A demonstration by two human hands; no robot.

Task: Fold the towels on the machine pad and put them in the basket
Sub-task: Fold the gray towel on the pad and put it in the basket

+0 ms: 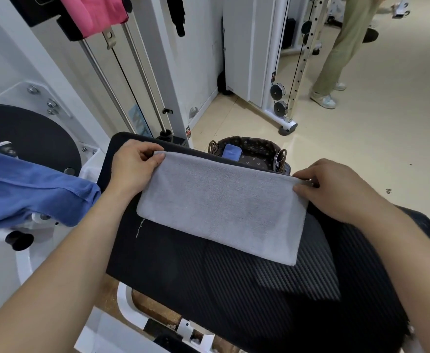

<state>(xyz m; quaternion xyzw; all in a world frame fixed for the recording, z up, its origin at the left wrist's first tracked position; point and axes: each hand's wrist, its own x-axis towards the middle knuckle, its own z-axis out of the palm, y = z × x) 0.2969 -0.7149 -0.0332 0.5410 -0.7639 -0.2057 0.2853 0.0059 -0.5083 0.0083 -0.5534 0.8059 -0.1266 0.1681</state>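
A grey towel [221,207], folded into a long rectangle, lies flat on the black machine pad [234,289]. My left hand [132,169] pinches its far left corner between thumb and fingers. My right hand [336,189] pinches its far right corner. Behind the pad's far edge a dark woven basket [254,149] stands on the floor, with a folded blue towel [231,152] inside it. A loose blue towel [30,192] is draped over the machine at my left. A pink towel [94,14] hangs at the top left.
White machine frame with steel guide rods [122,85] and a round black pad [25,138] stand at the left. A cable pulley column [285,98] is behind the basket. A person in khaki trousers [341,47] stands on the beige floor at top right.
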